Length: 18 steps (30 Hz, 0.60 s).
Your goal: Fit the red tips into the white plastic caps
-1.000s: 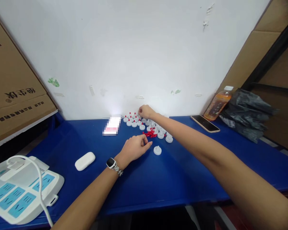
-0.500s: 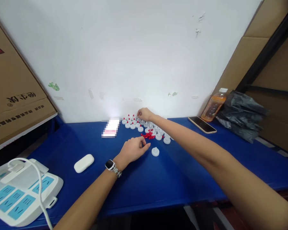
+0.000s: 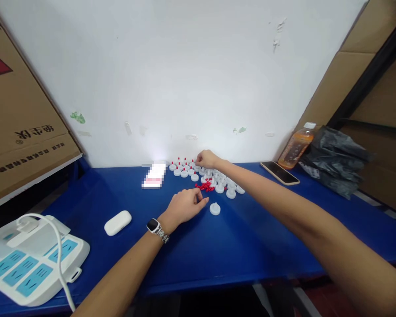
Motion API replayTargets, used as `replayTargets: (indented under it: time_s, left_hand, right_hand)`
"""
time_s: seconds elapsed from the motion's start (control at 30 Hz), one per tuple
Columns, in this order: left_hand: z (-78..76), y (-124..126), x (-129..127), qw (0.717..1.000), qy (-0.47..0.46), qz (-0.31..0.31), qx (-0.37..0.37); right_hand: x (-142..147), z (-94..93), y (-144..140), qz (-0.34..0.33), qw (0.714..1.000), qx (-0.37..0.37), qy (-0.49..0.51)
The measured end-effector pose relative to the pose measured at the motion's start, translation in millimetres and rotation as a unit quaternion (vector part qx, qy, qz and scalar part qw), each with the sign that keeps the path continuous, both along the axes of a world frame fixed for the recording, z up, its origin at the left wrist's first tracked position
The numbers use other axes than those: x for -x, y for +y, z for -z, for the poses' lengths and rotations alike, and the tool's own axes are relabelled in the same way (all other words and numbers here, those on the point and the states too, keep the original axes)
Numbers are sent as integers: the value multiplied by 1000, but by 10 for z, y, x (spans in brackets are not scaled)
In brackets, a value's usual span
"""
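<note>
My right hand pinched over far white caps by wall; left hand curled beside red plugs. Risk: stretched forearm sweeps caps, scatters plugs off counter.

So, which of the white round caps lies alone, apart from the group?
The white cap just right of the left hand. It lies alone on the blue table, nearer than the cluster of caps.

head-worn view, forward and down, close over blue table
</note>
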<state>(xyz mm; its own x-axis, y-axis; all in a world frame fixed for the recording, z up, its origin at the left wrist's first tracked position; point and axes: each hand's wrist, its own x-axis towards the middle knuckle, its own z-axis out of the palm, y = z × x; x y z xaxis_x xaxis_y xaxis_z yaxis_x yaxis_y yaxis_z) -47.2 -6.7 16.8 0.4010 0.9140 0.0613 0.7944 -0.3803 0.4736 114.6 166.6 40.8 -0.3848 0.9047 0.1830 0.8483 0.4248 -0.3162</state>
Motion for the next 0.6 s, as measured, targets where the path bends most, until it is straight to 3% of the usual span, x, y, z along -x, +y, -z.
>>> replayTargets:
  time_s: [0.2,0.37,0.5,0.6]
  left_hand:
    - [2,8,18,998,-32,-37,-25]
    - [-35,20,18,984,-110,-94,-106]
    - [-18,13,-19,971,-141,-100,-163]
    - [29,17,-52,976,-134,-66,-159]
  right_hand:
    - [-75,-136,-121,-4,999,-23,33]
    - [-251,-295,-613,-26,984,-70,161]
    - [-260,-192,-1141,-43,966,-29,254]
    - [-199,-27,-1396,-55,946,30,317]
